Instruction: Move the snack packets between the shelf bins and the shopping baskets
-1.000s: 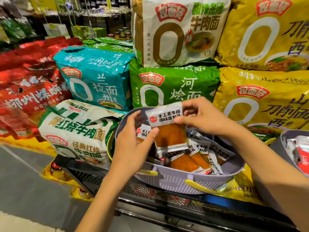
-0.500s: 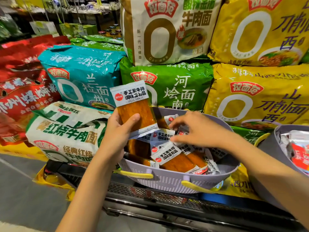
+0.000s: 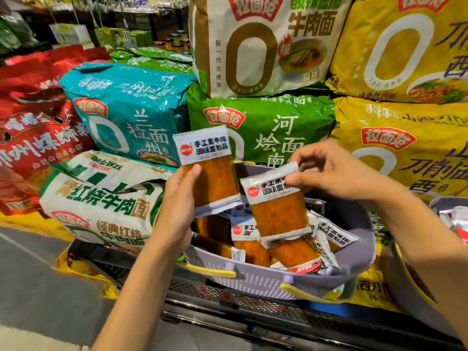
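Observation:
A grey perforated basket point(image 3: 263, 282) with yellow handles sits on a wire shelf and holds several orange snack packets with white labels. My left hand point(image 3: 177, 209) holds one orange snack packet point(image 3: 210, 171) upright above the basket's left rim. My right hand point(image 3: 334, 173) pinches the top edge of a second snack packet point(image 3: 278, 211), which hangs just above the pile in the basket. A second grey basket point(image 3: 440, 206) with red and white packets shows at the right edge.
Large noodle multipacks are stacked behind and beside the basket: teal point(image 3: 126, 110), green point(image 3: 278, 127), yellow point(image 3: 410, 148), white and green point(image 3: 101, 198), red point(image 3: 33, 127). The black wire shelf edge point(image 3: 253, 305) runs below. Grey floor lies at lower left.
My left hand has kept its packet raised at the basket's left. My right hand has picked a second packet out of the pile and lifted it.

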{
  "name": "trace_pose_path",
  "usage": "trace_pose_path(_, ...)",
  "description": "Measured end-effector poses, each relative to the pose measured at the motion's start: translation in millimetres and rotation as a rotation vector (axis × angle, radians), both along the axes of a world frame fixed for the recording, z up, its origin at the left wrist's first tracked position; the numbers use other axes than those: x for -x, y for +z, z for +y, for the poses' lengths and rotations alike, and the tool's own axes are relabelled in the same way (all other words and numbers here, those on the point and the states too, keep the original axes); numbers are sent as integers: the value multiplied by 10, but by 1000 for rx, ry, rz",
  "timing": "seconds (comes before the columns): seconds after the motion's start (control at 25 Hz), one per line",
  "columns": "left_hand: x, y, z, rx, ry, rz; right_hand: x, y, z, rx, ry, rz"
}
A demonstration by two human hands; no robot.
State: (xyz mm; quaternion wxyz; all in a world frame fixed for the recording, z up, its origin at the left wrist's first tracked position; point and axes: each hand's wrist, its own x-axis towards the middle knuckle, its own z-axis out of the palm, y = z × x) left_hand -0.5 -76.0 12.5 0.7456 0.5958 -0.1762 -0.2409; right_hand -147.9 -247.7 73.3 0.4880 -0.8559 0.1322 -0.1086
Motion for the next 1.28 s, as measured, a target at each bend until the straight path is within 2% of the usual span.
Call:
trace_pose_path(0.08,-13,-21,2,-38,-42,10,-61,24,24,-226,-26,-90)
trace_pose_path(0.16,-6,-24,15,-32,-165,49,-178,-20,114,-342,-87,-148)
trace_pose_path(0.28,64,29,28,-17,-352,-69,-353,-139,250,-325,-189,-196)
trace_pose_path(0.44,55,-15,42,-18,-329,-145,-268,-197,162,-306,-346,-244)
trace_pose_path(0.48,45,-17,51,-17,-307,-129,-190,-211,114,-210,-364,-203)
trace_pose_path(0.52,42,-25,42,-19,-279,-118,-96,-242,69,-21,-331,-99)
trace_pose_path(0.64,44,-29,18,-17,-217,-115,49,-389,108,848,44,421)
trace_pose_path(0.68,43,-29,13,-16,-213,-110,44,-451,137,1013,117,468)
trace_pose_path(0.72,43,-27,13,-18,-216,-109,22,-484,157,1063,132,454)
trace_pose_path(0.88,67,11,23,-25,-222,-110,-13,-548,94,904,76,279)
trace_pose_path(1.08,73,40,16,8,-162,-103,55,-553,-63,746,-81,230)
trace_pose_path(1.28,59,-4,1,8,-59,-118,108,-240,-114,245,-218,-156)
